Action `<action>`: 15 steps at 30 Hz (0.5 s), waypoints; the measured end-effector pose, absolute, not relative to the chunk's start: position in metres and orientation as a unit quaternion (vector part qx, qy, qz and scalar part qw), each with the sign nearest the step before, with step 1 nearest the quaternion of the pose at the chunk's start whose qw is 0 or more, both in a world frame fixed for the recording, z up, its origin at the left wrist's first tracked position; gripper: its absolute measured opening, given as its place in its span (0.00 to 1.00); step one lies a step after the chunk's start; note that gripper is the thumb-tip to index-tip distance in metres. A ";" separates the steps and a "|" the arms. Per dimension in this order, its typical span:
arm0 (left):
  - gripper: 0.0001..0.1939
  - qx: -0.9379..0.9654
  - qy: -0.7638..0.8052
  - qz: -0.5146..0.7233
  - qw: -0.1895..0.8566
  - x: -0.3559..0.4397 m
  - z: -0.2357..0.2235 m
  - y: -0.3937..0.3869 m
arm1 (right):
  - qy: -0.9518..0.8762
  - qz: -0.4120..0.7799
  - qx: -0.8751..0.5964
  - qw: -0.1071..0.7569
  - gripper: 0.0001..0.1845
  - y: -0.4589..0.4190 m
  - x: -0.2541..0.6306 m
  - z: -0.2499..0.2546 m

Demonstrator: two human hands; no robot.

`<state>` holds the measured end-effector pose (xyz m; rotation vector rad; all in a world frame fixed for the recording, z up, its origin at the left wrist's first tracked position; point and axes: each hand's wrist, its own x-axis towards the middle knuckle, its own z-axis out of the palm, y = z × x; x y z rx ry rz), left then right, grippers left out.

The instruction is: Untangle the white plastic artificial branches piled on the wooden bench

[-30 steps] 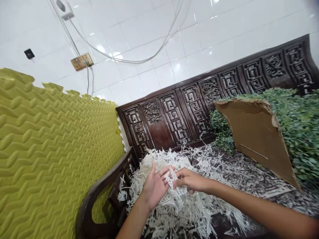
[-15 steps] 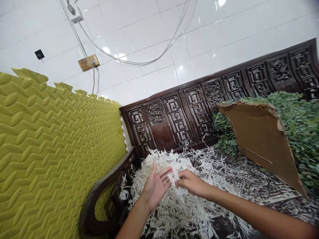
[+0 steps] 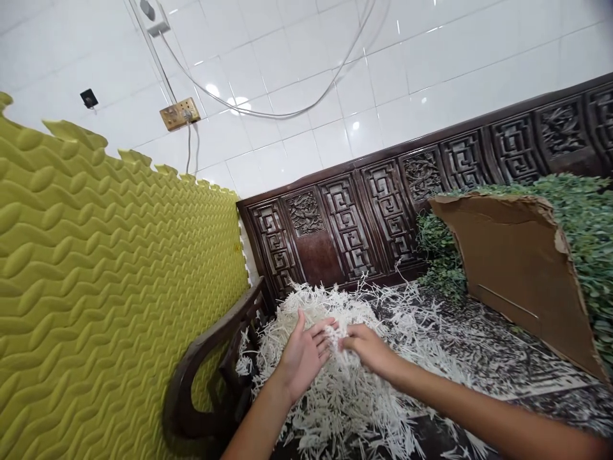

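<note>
White plastic plant sprigs lie in a large heap (image 3: 335,409) on the dark wooden bench. Above the heap, my right hand (image 3: 368,350) pinches a small white sprig (image 3: 341,345) between thumb and fingers. My left hand (image 3: 306,354) is beside it, palm up, fingers stretched out and thumb apart. The fingertips of that hand meet the edge of the sprig; whether they bear any of it I cannot tell. Against the white heap the sprig's outline is hard to make out.
A carved bench back (image 3: 354,223) runs along the tiled wall, with a curved armrest (image 3: 191,370) at left. A yellow foam mat (image 3: 119,287) stands upright beside it. At right, a cardboard sheet (image 3: 522,268) leans by green artificial foliage (image 3: 582,204). White scraps litter the seat.
The camera view has shifted slightly, so the surroundings sit a little further right. Both hands keep nearly the same pose around the sprig, the left fingers slightly more curled.
</note>
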<state>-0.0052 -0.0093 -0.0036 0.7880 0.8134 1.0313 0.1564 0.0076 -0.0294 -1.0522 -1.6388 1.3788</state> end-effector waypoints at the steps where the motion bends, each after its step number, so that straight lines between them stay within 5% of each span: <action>1: 0.39 0.353 0.363 0.464 0.726 -0.005 -0.004 -0.009 | -0.652 0.545 -0.387 0.357 0.06 -0.002 0.151 -0.028; 6: 0.38 0.333 0.354 0.455 0.746 -0.001 -0.004 -0.008 | -0.698 0.560 -0.314 0.318 0.04 -0.027 0.128 -0.021; 15: 0.39 0.348 0.356 0.467 0.731 0.001 0.004 -0.018 | -0.677 0.487 -0.400 0.381 0.08 -0.004 0.136 -0.026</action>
